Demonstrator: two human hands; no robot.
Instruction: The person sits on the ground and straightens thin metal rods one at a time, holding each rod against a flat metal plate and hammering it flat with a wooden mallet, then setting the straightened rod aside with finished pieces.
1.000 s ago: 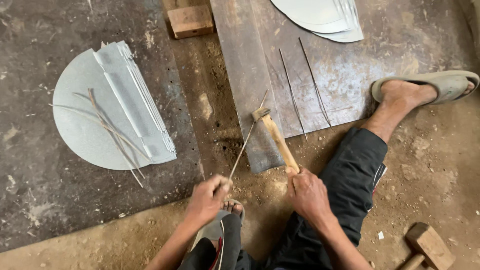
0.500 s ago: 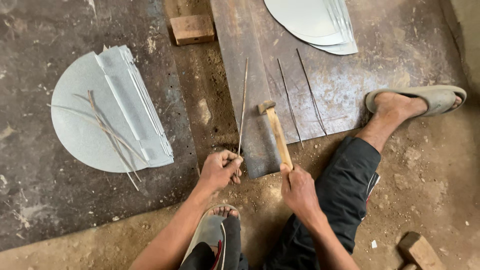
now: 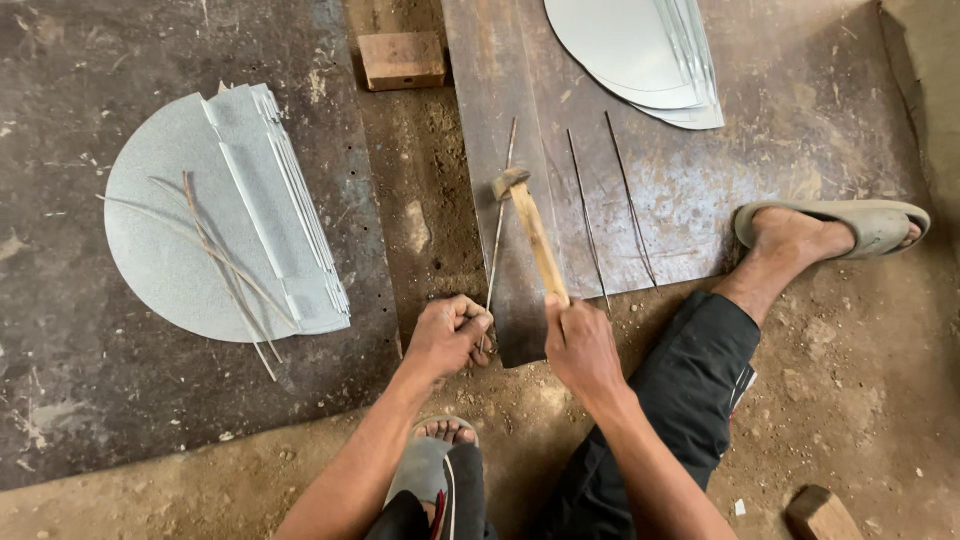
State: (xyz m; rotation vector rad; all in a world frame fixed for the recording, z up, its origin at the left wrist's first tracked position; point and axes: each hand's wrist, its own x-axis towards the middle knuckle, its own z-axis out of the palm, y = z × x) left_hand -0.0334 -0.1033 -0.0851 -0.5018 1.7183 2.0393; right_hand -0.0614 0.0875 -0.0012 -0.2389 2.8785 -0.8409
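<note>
**Hammer head down on the wire at the steel plate's left strip**

The landmark is the long rusty steel plate (image 3: 690, 200) lying on the dirt floor in front of the seated person. The left hand (image 3: 448, 335) sits just off the plate's near left corner, fingers curled shut around the near end of a thin wire (image 3: 499, 215); the wire runs from that fist straight up along the plate's left strip. The right hand (image 3: 583, 345) is at the plate's near edge, closed around the wooden handle of a hammer (image 3: 530, 225), whose metal head rests on or just above the wire, about halfway up the strip; contact cannot be told for sure.

Two more straight wires (image 3: 610, 205) lie loose on the plate just right of the hammer, apart from it. At the plate's far edge a stack of half-round metal sheets (image 3: 640, 60) overhangs. Off the plate's left side, across a bare dirt gap, lies a wooden block (image 3: 402, 58), and well beyond that a round sheet (image 3: 190, 230) with folded strips and bent wires on it. The person's right foot in a sandal (image 3: 850, 225) rests at the plate's near right edge. The plate's middle between hammer and sheet stack is open.

Half a second ago the hammer head sat lower on the plate, nearer the hands; now it lies farther up the wire, and the handle leans more to the left.
</note>
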